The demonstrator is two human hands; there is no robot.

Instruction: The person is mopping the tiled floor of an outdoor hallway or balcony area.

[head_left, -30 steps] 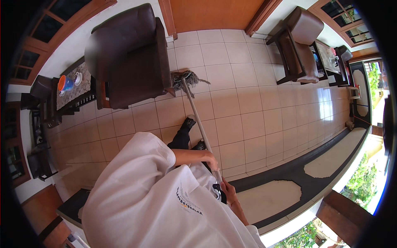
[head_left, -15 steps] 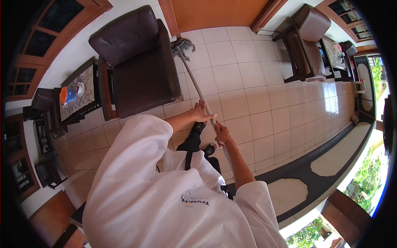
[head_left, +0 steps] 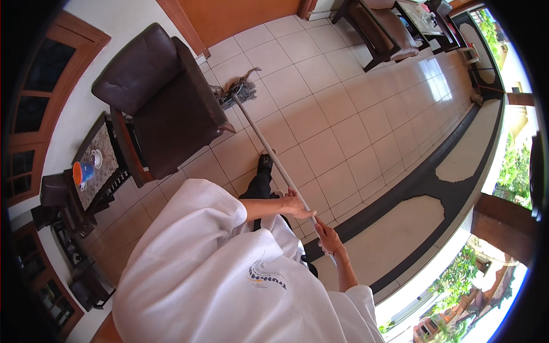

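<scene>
A long-handled string mop (head_left: 264, 140) slants across the tiled floor. Its grey, ragged mop head (head_left: 239, 91) lies on the tiles right beside the front of a dark brown armchair (head_left: 166, 108). My left hand (head_left: 296, 205) is closed on the pale handle, the upper of the two grips toward the mop head. Just below it, nearer to me, my right hand (head_left: 328, 238) wraps round the handle close to its end. The fingers of my left hand are partly hidden behind the handle.
A small side table (head_left: 106, 150) with a blue-and-orange container (head_left: 83, 172) and a white cup (head_left: 96, 158) stands left of the armchair. Another brown chair (head_left: 380, 34) is at the far right. A low dark-edged ledge (head_left: 394, 240) runs along the right, and a brown door (head_left: 240, 17) stands ahead.
The mop head has come back from the corner by the door, toward me along the armchair's front. Both hands have drawn back and to the right with the handle. The view has shifted.
</scene>
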